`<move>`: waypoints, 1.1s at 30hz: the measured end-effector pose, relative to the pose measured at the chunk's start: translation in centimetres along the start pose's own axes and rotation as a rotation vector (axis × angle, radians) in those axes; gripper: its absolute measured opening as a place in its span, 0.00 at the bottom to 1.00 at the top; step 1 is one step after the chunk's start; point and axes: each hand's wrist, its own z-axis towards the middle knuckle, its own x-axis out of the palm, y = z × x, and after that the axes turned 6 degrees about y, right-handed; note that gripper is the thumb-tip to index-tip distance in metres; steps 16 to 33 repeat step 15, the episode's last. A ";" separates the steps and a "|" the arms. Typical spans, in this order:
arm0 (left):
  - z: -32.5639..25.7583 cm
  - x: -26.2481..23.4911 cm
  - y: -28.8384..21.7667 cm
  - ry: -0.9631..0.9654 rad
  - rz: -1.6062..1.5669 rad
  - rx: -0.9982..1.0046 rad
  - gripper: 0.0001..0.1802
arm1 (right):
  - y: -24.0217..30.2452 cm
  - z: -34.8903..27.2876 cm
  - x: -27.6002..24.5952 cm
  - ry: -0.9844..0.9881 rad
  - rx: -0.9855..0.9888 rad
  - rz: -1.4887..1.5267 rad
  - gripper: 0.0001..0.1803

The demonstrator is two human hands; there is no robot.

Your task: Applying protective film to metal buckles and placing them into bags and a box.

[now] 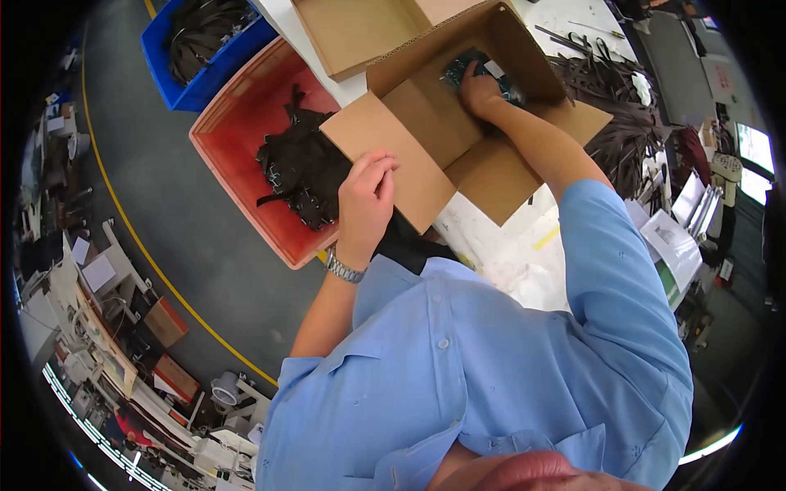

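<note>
My right hand (481, 92) is reaching down inside an open cardboard box (422, 114). Its fingers are on a dark green, shiny packet (497, 70) with a small white label; one finger lies along the top and the others are partly hidden. At the box's near left flap (401, 168), my left hand (366, 200) is closed, fingers curled in over the flap's edge. Whether it holds anything is hidden. Left of the box, a red plastic crate (237, 155) contains a heap of dark brown straps with metal parts (303, 168).
Beyond the red crate is a blue crate (160, 69) of more dark straps. Another open carton (332, 37) adjoins the box. Dark strips (618, 135) are piled at right on the white table (512, 245). A yellow line (147, 241) crosses the grey floor.
</note>
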 end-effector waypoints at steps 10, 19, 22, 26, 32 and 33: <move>-0.7 2.0 -0.5 -0.040 -0.081 -0.047 0.08 | 1.4 2.0 -5.4 -0.052 0.096 -0.141 0.47; -1.1 2.2 0.8 -0.059 -0.107 -0.001 0.10 | 4.7 4.5 -11.4 -0.116 0.080 -0.014 0.59; -1.1 2.2 0.8 -0.059 -0.107 -0.001 0.10 | 4.7 4.5 -11.4 -0.116 0.080 -0.014 0.59; -1.1 2.2 0.8 -0.059 -0.107 -0.001 0.10 | 4.7 4.5 -11.4 -0.116 0.080 -0.014 0.59; -1.1 2.2 0.8 -0.059 -0.107 -0.001 0.10 | 4.7 4.5 -11.4 -0.116 0.080 -0.014 0.59; -1.1 2.2 0.8 -0.059 -0.107 -0.001 0.10 | 4.7 4.5 -11.4 -0.116 0.080 -0.014 0.59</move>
